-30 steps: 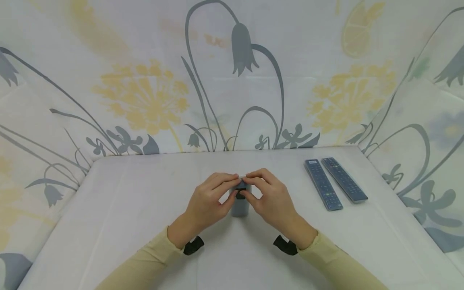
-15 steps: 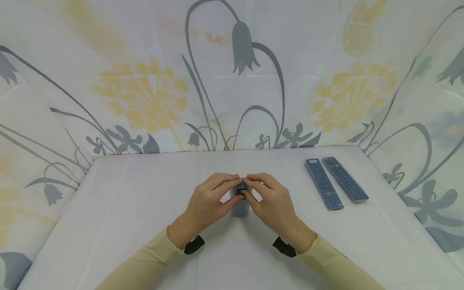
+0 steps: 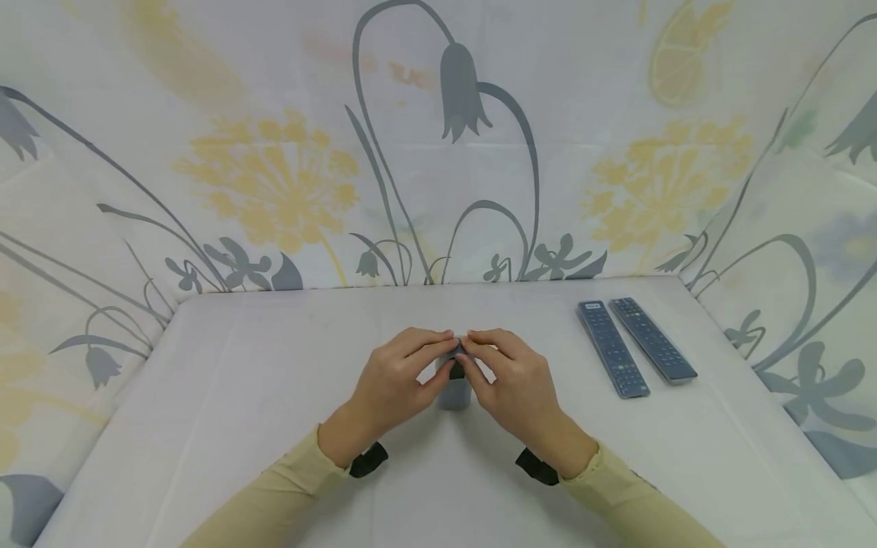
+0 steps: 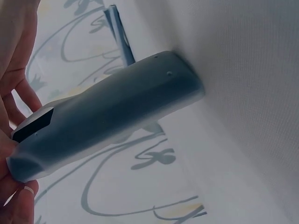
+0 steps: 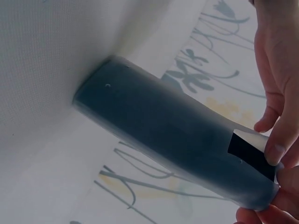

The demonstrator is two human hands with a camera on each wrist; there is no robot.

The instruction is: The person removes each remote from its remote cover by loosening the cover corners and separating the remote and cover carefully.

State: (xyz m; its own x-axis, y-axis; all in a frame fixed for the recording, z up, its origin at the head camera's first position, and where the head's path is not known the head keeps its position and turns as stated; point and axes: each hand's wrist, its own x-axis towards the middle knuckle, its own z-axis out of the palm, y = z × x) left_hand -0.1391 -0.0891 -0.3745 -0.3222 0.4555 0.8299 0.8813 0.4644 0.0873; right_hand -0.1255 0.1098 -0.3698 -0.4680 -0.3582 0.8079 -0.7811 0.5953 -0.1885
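A long blue-grey device (image 4: 112, 112) stands on end at the middle of the bench (image 3: 274, 365), its lower end touching the surface and its upper end between the two hands. Compared with half a second ago, the thumb tips sit slightly higher, and the black patch (image 5: 252, 156) near the top, which they largely covered then, now shows beneath them; the device itself stays in place. Its long axis rises from the bench to the fingers, the patched end pointing up; whether it leans a little, I cannot tell. The left hand (image 3: 400, 373) and right hand (image 3: 514, 373) both pinch that upper end, fingers at the top and thumbs on the side facing the person. Black straps (image 3: 368, 460) show at the wrists, below pale yellow sleeves (image 3: 274, 487). Well to the right, two remotes (image 3: 613, 350) lie nearly parallel, button sides up. Behind hangs flower-printed cloth (image 3: 411, 152).
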